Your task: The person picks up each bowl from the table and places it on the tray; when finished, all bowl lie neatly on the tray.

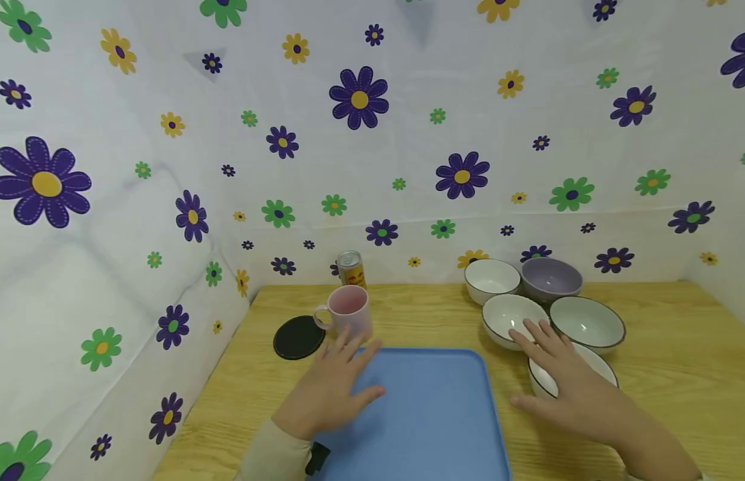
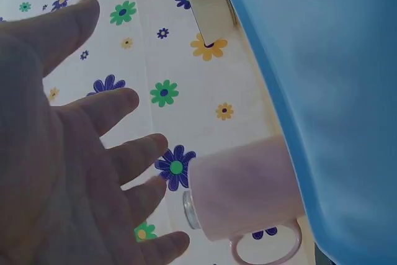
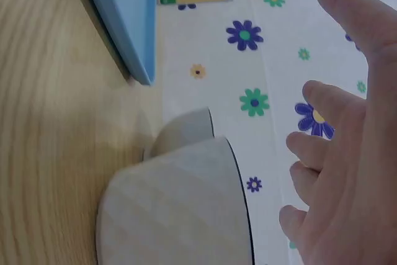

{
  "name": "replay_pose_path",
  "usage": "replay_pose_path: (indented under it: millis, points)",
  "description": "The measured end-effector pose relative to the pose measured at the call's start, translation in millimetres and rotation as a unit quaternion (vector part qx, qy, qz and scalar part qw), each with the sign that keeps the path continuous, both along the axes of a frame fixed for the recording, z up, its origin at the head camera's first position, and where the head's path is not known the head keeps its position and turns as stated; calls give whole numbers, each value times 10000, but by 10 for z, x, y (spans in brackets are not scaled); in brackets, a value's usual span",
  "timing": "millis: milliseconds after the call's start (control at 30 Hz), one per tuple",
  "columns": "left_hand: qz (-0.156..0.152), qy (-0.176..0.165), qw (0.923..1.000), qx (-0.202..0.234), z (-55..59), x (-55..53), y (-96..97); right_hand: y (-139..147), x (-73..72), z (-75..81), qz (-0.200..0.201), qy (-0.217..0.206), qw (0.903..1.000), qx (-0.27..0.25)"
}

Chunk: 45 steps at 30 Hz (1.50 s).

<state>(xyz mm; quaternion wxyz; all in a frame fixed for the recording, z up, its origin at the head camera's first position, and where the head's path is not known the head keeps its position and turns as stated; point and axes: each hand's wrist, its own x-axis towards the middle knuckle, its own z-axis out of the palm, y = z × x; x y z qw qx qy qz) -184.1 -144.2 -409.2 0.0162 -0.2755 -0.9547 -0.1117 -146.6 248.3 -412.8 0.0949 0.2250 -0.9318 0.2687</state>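
My left hand (image 1: 330,387) is spread above the left side of a blue tray (image 1: 426,407), holding nothing. Just beyond its fingertips stands a pink mug (image 1: 351,312), also seen in the left wrist view as a pink mug (image 2: 245,187) on its side of the frame. Over at the right, my right hand (image 1: 567,387) hovers with fingers spread above a white bowl (image 1: 591,364), partly hiding it. Another white bowl (image 1: 513,317) lies beyond those fingertips. In the right wrist view, a white bowl (image 3: 180,209) shows apart from the fingers (image 3: 307,150).
Behind the mug stands a small can (image 1: 351,270), with a black round coaster (image 1: 299,337) to the mug's left. A purple bowl (image 1: 551,277) and more white bowls (image 1: 587,322) cluster at the back right. A flowered cloth (image 1: 324,167) walls the wooden table (image 1: 667,374).
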Motion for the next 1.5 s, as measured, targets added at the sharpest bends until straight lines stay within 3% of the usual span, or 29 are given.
replay_pose_path:
  millis: [100, 233, 333, 433, 533, 633, 800, 933, 1033, 1133, 1200, 1333, 1500]
  points:
    - [155, 438, 9989, 18, -24, -38, -28, 141, -21, 86, -368, -222, 9990, -138]
    - [576, 828, 9949, 38, -36, -98, -90, 349, 14, 125, -1293, -427, 9907, 27]
    - [1003, 634, 9929, 70, -50, -119, -170, 461, 74, 45, -1891, -377, 9810, 197]
    - [1408, 230, 9896, 172, -91, -96, -256, 557, 105, -50, -2163, -323, 9758, 23]
    - [1730, -116, 9841, 389, -149, -55, -330, 650, 88, -108, -2290, -626, 9713, -165]
    - [1936, -522, 9765, 787, -202, -42, -397, 712, 55, -178, -2165, -1090, 9692, -438]
    - [2113, -1527, 9543, 1459, -275, -83, -516, 717, 52, -306, -1805, -1768, 9651, -694]
    - [2202, -2139, 9329, 1884, -286, -156, -672, 706, 68, -368, -1754, -1962, 9617, -764]
    - [1935, -2615, 9202, 2179, -300, -218, -810, 707, 69, -396, -1700, -1973, 9619, -826]
    - [1574, -3143, 9018, 2515, -337, -268, -918, 713, 60, -434, -1612, -1907, 9643, -883]
    - [1392, -3304, 8930, 2719, -353, -286, -961, 724, 53, -467, -1568, -1838, 9660, -925]
    - [1349, -3311, 8797, 3134, -431, -323, -976, 742, 46, -502, -1522, -1882, 9654, -967]
    - [1734, -3249, 8575, 3592, -526, -351, -971, 739, 37, -510, -1485, -1936, 9657, -890]
